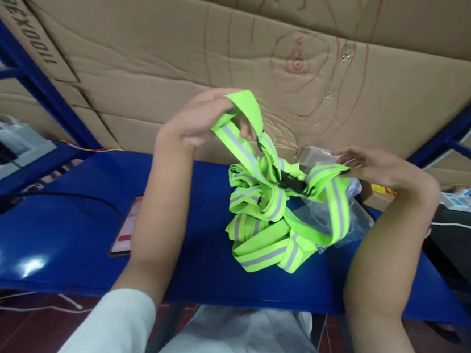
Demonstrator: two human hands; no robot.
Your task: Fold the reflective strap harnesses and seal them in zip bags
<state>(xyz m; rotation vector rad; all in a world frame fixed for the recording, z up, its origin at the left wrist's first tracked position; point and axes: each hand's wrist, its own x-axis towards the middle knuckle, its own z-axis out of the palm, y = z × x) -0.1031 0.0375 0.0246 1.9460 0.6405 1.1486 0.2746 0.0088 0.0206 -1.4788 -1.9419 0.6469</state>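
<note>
A tangle of neon yellow-green reflective straps [275, 204] with grey stripes lies heaped in front of me. My left hand [202, 116] is closed on a raised loop of strap at the heap's upper left. Between my hands, a black plastic buckle [292, 182] shows among the bands. My right hand [380, 165] is bent inward with its fingers closed at the strap's upper right; its fingertips are partly hidden. Clear plastic bags [354, 222] lie under and beside the straps on that side, and some plastic touches the right fingers.
The blue table [204, 253] carries a phone [126, 229] beside my left forearm. A cardboard sheet [150, 34] with red rings stands behind, between blue frame posts [48, 90]. White boxes with cables [28, 145] sit far left. A small carton [376, 198] is behind my right wrist.
</note>
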